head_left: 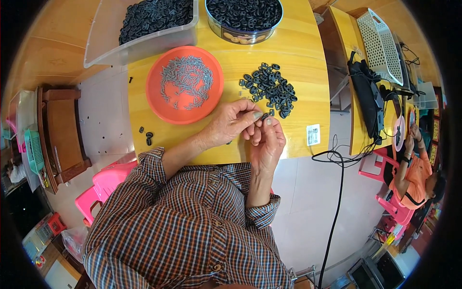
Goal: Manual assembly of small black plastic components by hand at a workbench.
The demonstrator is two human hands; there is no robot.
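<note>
My left hand (234,123) and my right hand (267,147) meet above the yellow table, fingertips pinched together. Between them is a small black oval plastic piece (264,116), mostly covered by the fingers; whether a screw is in it I cannot tell. Just beyond my hands lies a loose pile of black oval pieces with two holes (276,89). To the left of the pile, an orange-red round plate (153,98) holds many small grey screws (195,79).
At the back stand a clear plastic bin (144,52) and a round tin (240,36), both full of black pieces. A white label (313,135) lies at the table's right, near a black cable (341,192). Far right, a person in orange (416,180) works at another table.
</note>
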